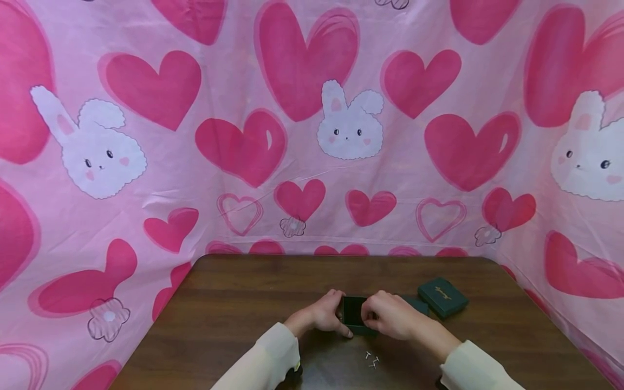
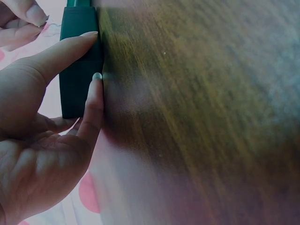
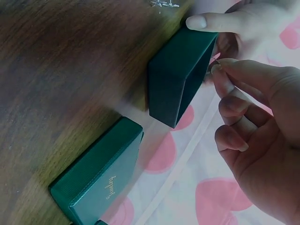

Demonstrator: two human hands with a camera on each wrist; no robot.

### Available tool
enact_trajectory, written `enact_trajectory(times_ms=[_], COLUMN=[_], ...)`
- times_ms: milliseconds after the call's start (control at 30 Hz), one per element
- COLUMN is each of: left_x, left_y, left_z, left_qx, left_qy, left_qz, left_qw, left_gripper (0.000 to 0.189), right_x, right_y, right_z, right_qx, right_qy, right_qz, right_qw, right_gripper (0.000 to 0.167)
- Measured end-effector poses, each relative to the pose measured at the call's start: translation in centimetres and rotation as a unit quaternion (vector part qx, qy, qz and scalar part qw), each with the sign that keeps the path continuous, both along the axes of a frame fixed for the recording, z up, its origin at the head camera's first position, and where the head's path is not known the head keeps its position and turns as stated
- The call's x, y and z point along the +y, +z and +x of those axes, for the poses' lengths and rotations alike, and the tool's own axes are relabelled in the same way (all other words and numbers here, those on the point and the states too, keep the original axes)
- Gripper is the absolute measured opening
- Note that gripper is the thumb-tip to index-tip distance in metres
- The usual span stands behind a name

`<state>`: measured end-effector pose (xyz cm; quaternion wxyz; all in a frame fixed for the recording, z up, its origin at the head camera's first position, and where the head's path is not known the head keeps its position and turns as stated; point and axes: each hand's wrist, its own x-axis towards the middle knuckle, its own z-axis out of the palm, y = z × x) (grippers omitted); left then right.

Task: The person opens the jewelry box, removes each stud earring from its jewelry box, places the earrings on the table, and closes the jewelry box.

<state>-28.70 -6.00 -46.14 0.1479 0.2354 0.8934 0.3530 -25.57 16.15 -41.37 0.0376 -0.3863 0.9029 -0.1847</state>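
My left hand point(image 1: 325, 313) grips a dark green open-topped jewelry box point(image 3: 173, 70) at its left end, thumb along the near side. In the left wrist view the box point(image 2: 77, 93) stands on the table between thumb and fingers. Over the box opening, my right hand point(image 1: 390, 315) pinches a tiny thin piece point(image 3: 217, 60) between thumb and index fingertip, its other fingers curled. What kind of piece it is, I cannot tell. Several small white T-shaped pieces point(image 1: 372, 359) lie on the table in front of the box.
A green box with gold lettering point(image 1: 442, 297) lies to the right. Beside it, another flat green piece point(image 1: 416, 306) is partly hidden behind my right hand. The brown wooden table point(image 1: 234, 325) is backed by a pink curtain point(image 1: 302, 162) with hearts and rabbits.
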Motion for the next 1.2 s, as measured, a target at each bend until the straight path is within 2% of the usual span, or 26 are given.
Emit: enact_trajectory(times_ms=[267,600,900,1200], left_x=[0.1,0.1,0.1,0.1], left_y=[0.0,0.0,-0.1,0.0], left_z=[0.1,0.1,0.1,0.0], left_qx=[0.0,0.0,-0.007,0.001], left_qy=[0.004,0.006,0.007,0.001], left_qz=[0.002,0.011,0.014,0.002], left_qw=[1.0,0.9999,0.9998,1.0], left_gripper=[0.064,0.062,0.062,0.062], right_x=[0.1,0.1,0.0,0.1], right_y=[0.0,-0.3,-1.2,-1.8], right_z=[0.4,0.8,1.0,1.2], right_qx=[-0.021,-0.057,-0.046,-0.043], right_qy=[0.0,0.022,0.025,0.019], right_qz=[-0.003,-0.02,-0.006,0.006], right_qw=[0.9998,0.9979,0.9986,0.9989], right_gripper=[0.014,0.012,0.012,0.01])
